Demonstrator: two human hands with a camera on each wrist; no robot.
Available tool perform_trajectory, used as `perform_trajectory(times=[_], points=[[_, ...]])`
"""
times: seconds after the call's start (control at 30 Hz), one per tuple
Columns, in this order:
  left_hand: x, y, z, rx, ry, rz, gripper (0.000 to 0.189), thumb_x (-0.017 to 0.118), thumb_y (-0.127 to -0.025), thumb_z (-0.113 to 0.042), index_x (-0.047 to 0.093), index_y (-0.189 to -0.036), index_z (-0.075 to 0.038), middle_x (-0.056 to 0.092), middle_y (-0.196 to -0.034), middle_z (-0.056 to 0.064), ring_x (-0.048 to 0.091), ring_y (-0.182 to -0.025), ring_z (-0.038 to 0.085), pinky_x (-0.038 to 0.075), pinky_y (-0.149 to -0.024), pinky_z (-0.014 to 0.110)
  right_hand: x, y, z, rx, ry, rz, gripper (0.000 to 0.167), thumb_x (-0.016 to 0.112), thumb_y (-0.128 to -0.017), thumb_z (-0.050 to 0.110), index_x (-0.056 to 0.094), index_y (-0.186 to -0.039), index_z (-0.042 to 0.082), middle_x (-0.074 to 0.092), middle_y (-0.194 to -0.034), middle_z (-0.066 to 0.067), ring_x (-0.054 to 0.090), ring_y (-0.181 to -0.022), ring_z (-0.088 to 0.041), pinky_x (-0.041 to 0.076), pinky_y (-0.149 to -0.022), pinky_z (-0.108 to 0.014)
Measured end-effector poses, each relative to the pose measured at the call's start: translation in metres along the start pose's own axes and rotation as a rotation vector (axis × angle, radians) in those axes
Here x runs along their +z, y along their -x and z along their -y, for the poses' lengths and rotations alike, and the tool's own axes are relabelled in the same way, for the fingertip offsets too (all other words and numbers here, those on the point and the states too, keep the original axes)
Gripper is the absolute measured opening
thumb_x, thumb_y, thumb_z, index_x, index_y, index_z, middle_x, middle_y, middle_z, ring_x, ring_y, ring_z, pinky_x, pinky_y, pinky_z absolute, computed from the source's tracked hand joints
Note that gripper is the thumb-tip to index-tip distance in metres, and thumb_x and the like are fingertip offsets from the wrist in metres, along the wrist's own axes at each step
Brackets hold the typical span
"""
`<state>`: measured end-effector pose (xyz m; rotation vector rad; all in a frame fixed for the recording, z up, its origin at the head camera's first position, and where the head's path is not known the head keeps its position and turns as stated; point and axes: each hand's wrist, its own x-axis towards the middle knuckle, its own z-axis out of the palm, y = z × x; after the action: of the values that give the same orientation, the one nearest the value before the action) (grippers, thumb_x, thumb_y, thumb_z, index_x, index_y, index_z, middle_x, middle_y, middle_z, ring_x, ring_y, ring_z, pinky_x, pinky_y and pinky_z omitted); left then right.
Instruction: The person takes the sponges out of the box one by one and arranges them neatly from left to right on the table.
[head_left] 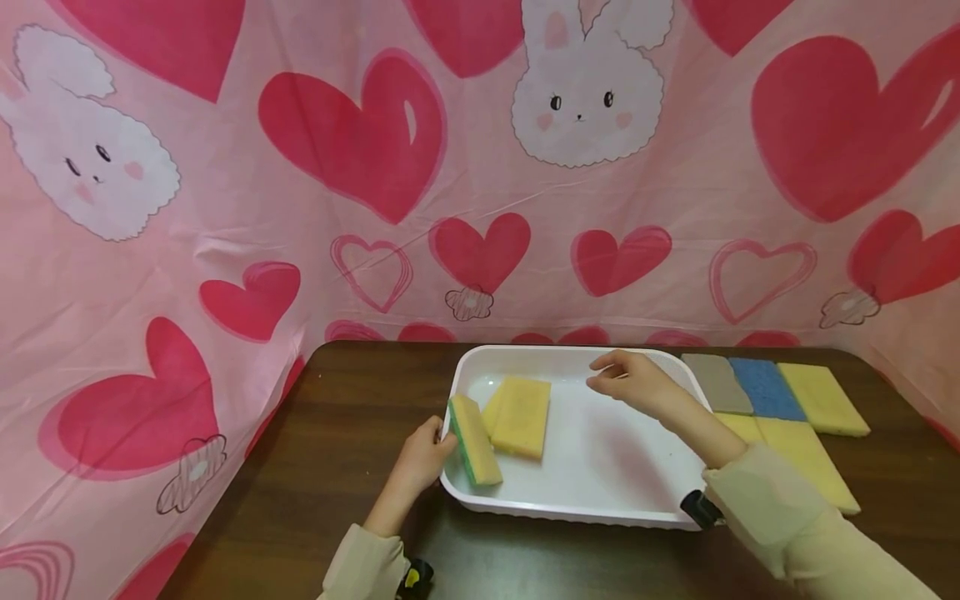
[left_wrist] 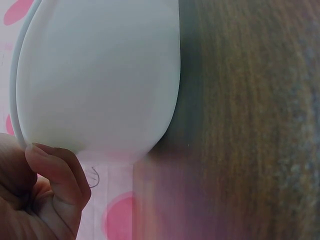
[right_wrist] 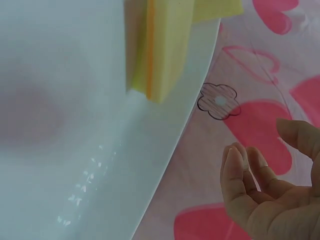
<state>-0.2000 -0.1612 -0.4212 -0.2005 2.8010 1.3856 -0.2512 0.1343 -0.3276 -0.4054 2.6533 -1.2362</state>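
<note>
At the left side of the white tray (head_left: 570,510), my left hand (head_left: 423,454) grips the rim, its curled fingers (left_wrist: 62,172) against the outer wall in the left wrist view. Beside the thumb, a yellow sponge with a green layer (head_left: 476,442) stands tilted inside the tray. Another yellow sponge (head_left: 522,417) lies in the tray, overlapping a second yellow one (head_left: 491,408) behind it. Over the tray's right part hovers my right hand (head_left: 637,383), fingers loosely bent and nothing between them. The right wrist view shows a sponge (right_wrist: 167,50) with an orange layer.
Right of the tray on the dark wooden table (head_left: 352,400) lie a grey sponge (head_left: 716,383), a blue one (head_left: 767,389) and a yellow one (head_left: 821,400). More yellow pieces (head_left: 810,462) lie nearer, partly behind my right forearm. A pink heart-patterned cloth (head_left: 480,167) hangs behind the table.
</note>
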Motion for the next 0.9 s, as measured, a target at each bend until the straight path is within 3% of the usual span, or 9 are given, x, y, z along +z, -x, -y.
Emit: perform_trajectory(times=[0.53, 0.9], points=[[-0.001, 0.001, -0.001, -0.003, 0.008, 0.005, 0.011, 0.051, -0.083, -0.014, 0.047, -0.081, -0.005, 0.045, -0.065, 0.005, 0.042, -0.04, 0.012, 0.037, -0.035, 0.02, 0.026, -0.031, 0.006, 0.051, -0.017, 0.065, 0.04, 0.06, -0.088, 0.018, 0.056, -0.117, -0.01, 0.065, -0.107, -0.025, 0.064, -0.085, -0.026, 0.055, -0.08, -0.038], [-0.001, 0.001, -0.001, -0.002, 0.002, 0.006, 0.011, 0.052, -0.084, -0.014, 0.048, -0.083, -0.004, 0.047, -0.066, 0.006, 0.043, -0.041, 0.012, 0.038, -0.035, 0.021, 0.042, -0.046, 0.0, 0.091, 0.132, 0.042, 0.029, 0.065, -0.083, 0.02, 0.063, -0.097, -0.005, 0.067, -0.087, -0.016, 0.062, -0.071, -0.02, 0.051, -0.063, -0.027]])
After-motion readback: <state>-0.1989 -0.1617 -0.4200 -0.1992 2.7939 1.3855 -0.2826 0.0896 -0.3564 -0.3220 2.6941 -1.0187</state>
